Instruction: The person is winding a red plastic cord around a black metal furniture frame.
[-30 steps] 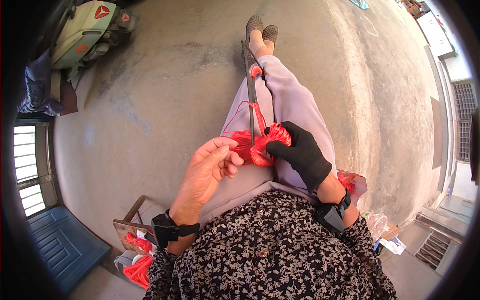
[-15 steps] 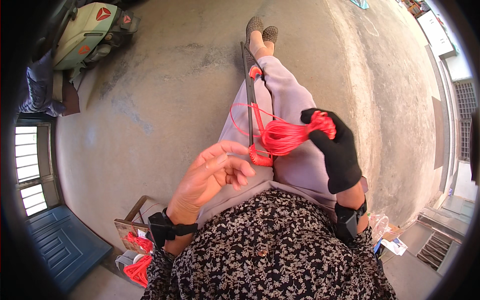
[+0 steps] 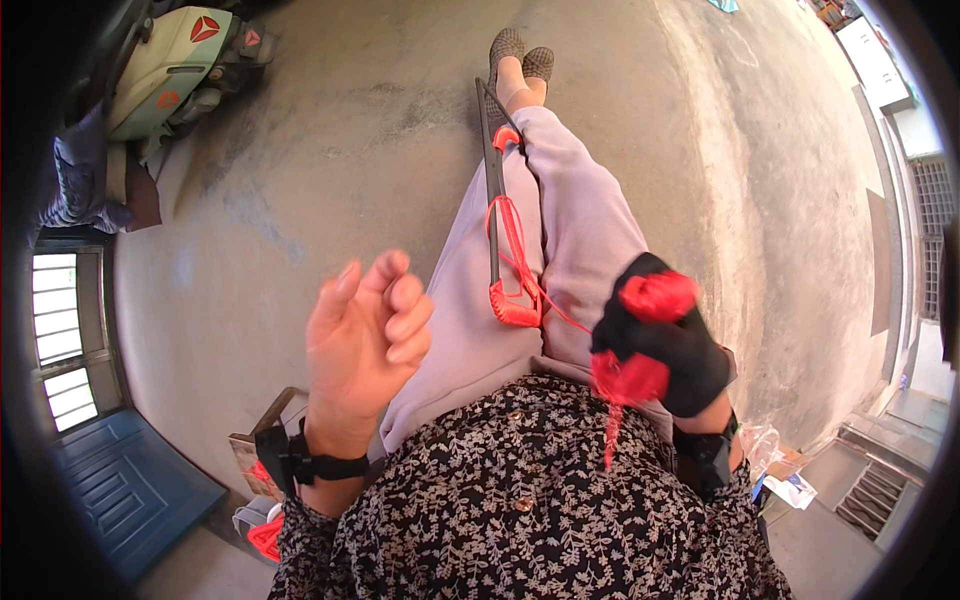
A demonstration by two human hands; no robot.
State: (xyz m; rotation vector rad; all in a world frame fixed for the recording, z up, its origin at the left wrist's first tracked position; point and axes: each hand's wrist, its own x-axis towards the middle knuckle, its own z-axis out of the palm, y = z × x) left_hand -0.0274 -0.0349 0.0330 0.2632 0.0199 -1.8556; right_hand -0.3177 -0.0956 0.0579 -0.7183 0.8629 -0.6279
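I sit with my legs stretched out in pale lilac trousers (image 3: pixel 580 220). My right hand (image 3: pixel 665 345), in a black glove, is closed around a bundle of red cord (image 3: pixel 640 330) above my right thigh. A strand runs from it to a small red knotted piece (image 3: pixel 513 305) on a long dark bar (image 3: pixel 491 190) lying along my lap. My left hand (image 3: pixel 365 335) is bare, raised off my left thigh, fingers loosely curled and holding nothing. Both wrists carry black straps.
A box with red cord pieces (image 3: pixel 262 480) stands by my left side. A green and white scooter (image 3: pixel 180 60) is parked at the far left on the concrete floor. Plastic bags and papers (image 3: pixel 780 470) lie at my right. A blue door (image 3: pixel 110 490) is at lower left.
My right hand has pulled the red cord away from the bar, out to the right and back toward my body. My left hand let go of the cord and lifted away, empty.
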